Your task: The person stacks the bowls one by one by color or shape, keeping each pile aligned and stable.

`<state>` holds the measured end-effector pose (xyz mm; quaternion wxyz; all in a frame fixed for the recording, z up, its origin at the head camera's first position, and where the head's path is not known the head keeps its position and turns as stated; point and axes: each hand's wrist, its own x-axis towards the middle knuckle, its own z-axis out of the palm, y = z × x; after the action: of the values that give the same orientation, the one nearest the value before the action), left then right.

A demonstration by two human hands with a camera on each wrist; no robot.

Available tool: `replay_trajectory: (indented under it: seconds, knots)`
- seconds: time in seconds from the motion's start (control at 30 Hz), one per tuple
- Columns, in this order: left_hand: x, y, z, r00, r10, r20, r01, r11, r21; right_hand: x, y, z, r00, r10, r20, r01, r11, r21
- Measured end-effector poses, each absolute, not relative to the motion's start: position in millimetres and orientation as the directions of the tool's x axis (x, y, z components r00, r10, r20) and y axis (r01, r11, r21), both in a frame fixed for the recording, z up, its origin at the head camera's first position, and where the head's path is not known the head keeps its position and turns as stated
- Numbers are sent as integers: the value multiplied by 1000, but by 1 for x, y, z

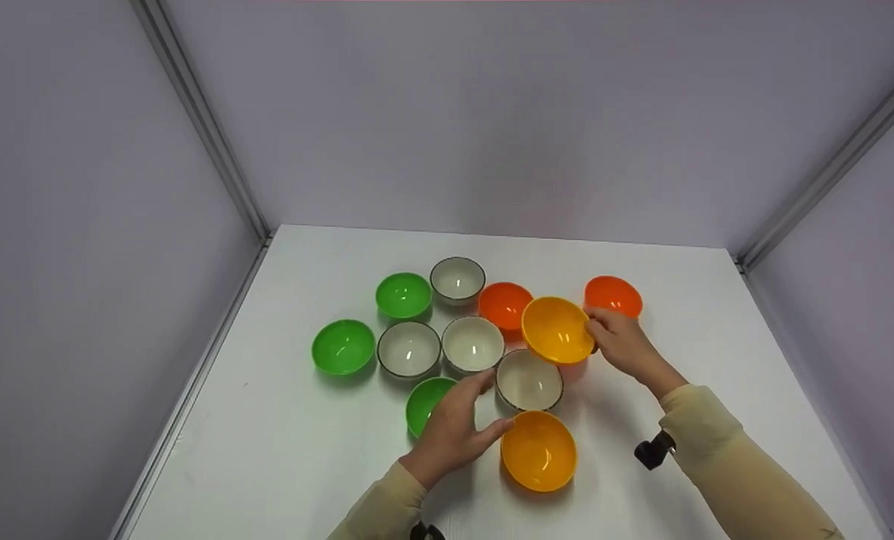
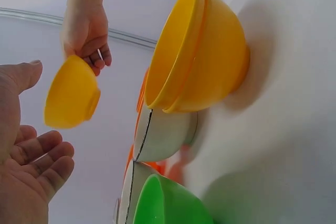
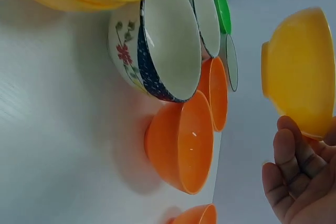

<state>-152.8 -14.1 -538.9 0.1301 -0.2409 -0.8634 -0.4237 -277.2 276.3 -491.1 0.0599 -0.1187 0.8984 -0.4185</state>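
Observation:
My right hand (image 1: pixel 623 345) pinches the rim of a yellow bowl (image 1: pixel 558 330), holding it in the air above the other bowls. In the right wrist view that bowl (image 3: pixel 299 72) is seen from its side, with thumb and fingers at its edge. My left hand (image 1: pixel 454 431) hovers with fingers spread and nothing in it, partly covering a green bowl (image 1: pixel 423 405). Close to its thumb stand two nested yellow bowls (image 1: pixel 538 469); the left wrist view shows their double rim (image 2: pixel 202 51). Behind them is a white bowl (image 1: pixel 529 382) with a dark rim and floral outside.
More white bowls (image 1: pixel 473 345) and green bowls (image 1: pixel 343 348) stand close together to the left and back. Orange bowls (image 1: pixel 505 304) are at the right, one partly hidden under the lifted bowl. Walls (image 1: pixel 492 135) enclose the white table (image 1: pixel 267 420) at the back and sides.

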Motion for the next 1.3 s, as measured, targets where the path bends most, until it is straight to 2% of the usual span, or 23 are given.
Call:
replay_trajectory:
  seconds: [0.2,0.5,0.87,1.07,1.3]
  knots:
    - [-160,-16,-539,-869,322,374,494,540,682,-255,268,-490,-928,-370,44,-289,641,-711]
    - [-164,-18,-542,-888,392,242,438,552,710,-230,262,-499,-890,-456,4,-329,635,-699]
    - [-160,-8,-544,-854,476,211,469,526,709,-215,256,-506,-862,-500,-78,-324,664,-674]
    - [-159,-5,-549,-832,491,257,519,527,673,-211,255,-511,-847,-527,-74,-348,654,-672]
    - [-156,-4,-553,-834,502,229,518,566,641,-208,255,-518,-847,-525,-82,-361,681,-637]
